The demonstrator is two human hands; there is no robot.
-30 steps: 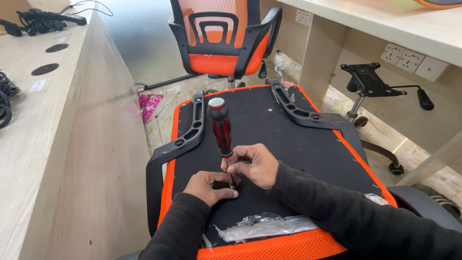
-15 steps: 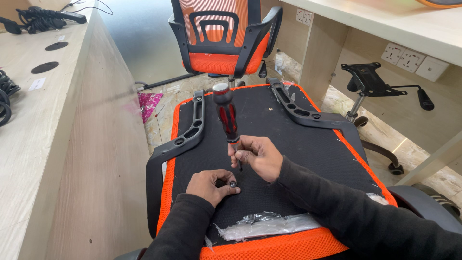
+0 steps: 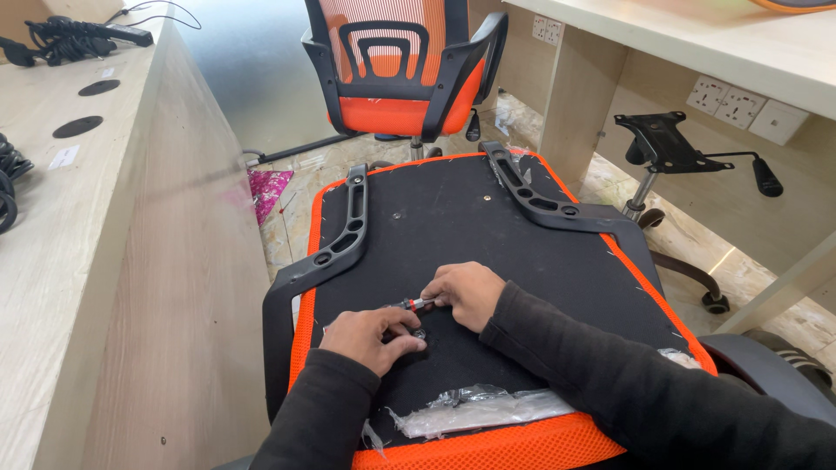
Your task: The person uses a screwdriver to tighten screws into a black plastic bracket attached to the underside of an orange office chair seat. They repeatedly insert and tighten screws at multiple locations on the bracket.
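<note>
Nearest you, a crumpled clear plastic bag (image 3: 475,407) lies at the near edge of the upturned seat base (image 3: 488,235). Just beyond it, your left hand (image 3: 373,336) curls its fingers down over a small fitting, steadying it, while your right hand (image 3: 470,292) closes around the screwdriver (image 3: 411,304), which lies almost flat with only its tip end showing. You seem to be seating a fastener; next, stand the tool upright on it. Farther off, black armrest brackets (image 3: 344,235) flank the seat.

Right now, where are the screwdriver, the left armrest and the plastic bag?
screwdriver (image 3: 411,304), head view, on the red and metal stretch showing beside the right hand.
left armrest (image 3: 347,233), head view, on the middle of its black bar.
plastic bag (image 3: 479,409), head view, on the crumpled clear middle.
</note>
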